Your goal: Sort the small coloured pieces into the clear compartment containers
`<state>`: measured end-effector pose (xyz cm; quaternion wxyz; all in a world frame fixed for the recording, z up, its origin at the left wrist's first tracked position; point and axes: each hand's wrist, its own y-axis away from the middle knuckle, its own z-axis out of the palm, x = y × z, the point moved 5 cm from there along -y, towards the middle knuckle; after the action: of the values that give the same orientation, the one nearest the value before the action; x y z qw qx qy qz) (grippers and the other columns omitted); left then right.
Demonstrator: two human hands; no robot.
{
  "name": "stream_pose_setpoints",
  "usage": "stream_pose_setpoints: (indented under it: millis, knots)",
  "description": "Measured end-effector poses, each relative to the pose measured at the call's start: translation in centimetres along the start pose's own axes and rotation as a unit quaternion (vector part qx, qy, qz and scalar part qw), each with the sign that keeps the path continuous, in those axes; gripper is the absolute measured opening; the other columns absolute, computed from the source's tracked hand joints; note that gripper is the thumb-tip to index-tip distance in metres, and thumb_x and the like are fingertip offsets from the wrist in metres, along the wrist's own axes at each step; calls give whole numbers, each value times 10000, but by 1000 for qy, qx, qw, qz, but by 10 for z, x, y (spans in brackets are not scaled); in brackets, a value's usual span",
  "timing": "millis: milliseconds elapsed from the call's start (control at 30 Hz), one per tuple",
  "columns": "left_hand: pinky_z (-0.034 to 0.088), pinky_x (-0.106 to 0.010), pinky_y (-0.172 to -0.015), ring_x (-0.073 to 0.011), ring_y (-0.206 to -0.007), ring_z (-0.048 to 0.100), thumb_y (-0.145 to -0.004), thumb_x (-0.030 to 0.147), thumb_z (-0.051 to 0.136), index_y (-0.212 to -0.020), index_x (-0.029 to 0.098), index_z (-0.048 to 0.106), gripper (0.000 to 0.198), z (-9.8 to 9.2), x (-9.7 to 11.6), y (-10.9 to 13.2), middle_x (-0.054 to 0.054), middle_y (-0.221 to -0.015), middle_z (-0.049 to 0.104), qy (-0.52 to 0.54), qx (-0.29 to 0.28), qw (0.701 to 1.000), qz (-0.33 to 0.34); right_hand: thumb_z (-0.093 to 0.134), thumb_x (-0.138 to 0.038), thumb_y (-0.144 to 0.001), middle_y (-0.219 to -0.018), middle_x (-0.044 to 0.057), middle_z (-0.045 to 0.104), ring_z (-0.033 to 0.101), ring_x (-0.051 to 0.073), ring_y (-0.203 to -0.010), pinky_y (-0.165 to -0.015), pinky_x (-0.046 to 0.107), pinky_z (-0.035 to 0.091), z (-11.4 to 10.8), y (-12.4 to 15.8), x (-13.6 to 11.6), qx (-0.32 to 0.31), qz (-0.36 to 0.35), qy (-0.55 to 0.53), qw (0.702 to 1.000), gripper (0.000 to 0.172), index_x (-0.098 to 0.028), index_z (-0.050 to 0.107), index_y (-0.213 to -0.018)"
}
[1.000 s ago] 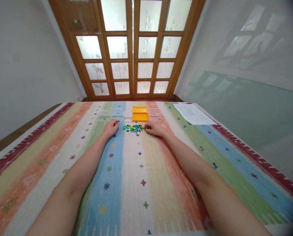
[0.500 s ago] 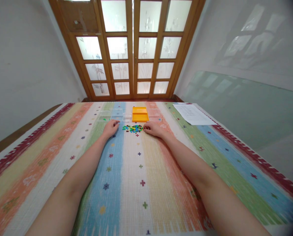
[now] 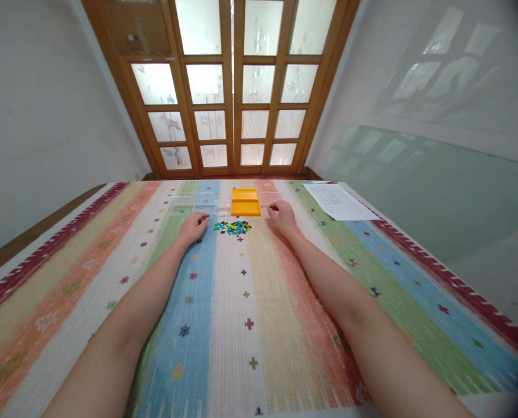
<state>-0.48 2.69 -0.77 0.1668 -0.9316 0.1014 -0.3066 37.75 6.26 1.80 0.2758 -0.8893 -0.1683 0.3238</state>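
A small heap of mixed blue, green, yellow and dark brown pieces (image 3: 232,227) lies on the striped cloth. Left of this heap rests my left hand (image 3: 192,226), closed, its fingertips pinched together near a clear compartment tray (image 3: 204,210). My right hand (image 3: 283,217) is over the clear tray to the right, thumb and fingers pinched; anything between them is too small to make out. Between the clear trays sits a two-part yellow tray (image 3: 246,208). One green piece (image 3: 182,212) shows in the left clear tray.
A printed white sheet (image 3: 340,201) lies toward the far right of the table. The striped tablecloth (image 3: 236,348) covers the table. Beyond it stand wooden glazed doors (image 3: 236,87), with a glass panel (image 3: 415,191) against the right wall.
My right hand has left the edge of the heap and moved right and slightly away from me to the right clear tray. My left hand stays in nearly the same place.
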Motion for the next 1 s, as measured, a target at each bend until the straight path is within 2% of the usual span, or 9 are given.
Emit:
stream_pose_setpoints:
  millis: [133,267,500,700,867,933,1000]
  knots:
    - [532,-377,-959,-224,-959,660,-937,303,552,-1175,217,752,323,-1,2,1,-76,-1122,729,-2,-2,1000,-1,584,-293,-946,-1011,147,723,598,302,-1003,-979,449,448,-13,-1,33,67,67,37,995,182,-201,738,-913]
    - [532,-376,-960,-229,-971,665,-935,299,553,-1176,216,754,325,-1,3,0,-76,-1119,737,-2,-5,1000,-2,576,-314,-953,-1039,159,717,606,306,-1038,-1007,448,446,-14,0,56,79,130,41,988,218,-189,754,-933]
    - [537,-387,-946,-233,-950,670,-934,309,545,-1185,208,754,342,0,2,0,-82,-1118,746,-3,-12,1000,-1,557,-338,-962,-1078,166,733,620,305,-1036,-993,445,460,-12,1,64,87,163,21,983,259,-180,762,-960]
    - [544,-393,-950,-243,-968,677,-923,300,548,-1176,214,757,339,1,2,1,-78,-1127,759,-1,-17,1000,-7,519,-312,-974,-1017,138,748,641,285,-957,-893,397,479,-11,2,45,54,121,9,991,257,-190,743,-948]
    - [545,-399,-940,-244,-963,674,-944,311,533,-1194,205,746,346,-1,5,2,-91,-1140,745,-12,-17,1000,-6,536,-282,-977,-1019,79,761,655,242,-930,-840,343,482,6,4,3,-62,10,-25,998,227,-220,752,-1007]
    - [534,-406,-984,-251,-1025,669,-946,294,531,-1194,210,743,336,-3,14,4,-92,-1172,730,-22,-18,999,22,544,-256,-972,-1000,63,765,659,228,-914,-843,334,483,14,8,-17,-116,-46,-43,991,214,-227,755,-991]
    - [503,-418,-1057,-264,-1132,646,-949,278,535,-1190,221,743,324,-3,32,7,-92,-1221,707,-40,-22,996,70,548,-246,-972,-972,62,762,658,222,-894,-820,322,477,19,12,-30,-144,-73,-39,986,203,-218,748,-952]
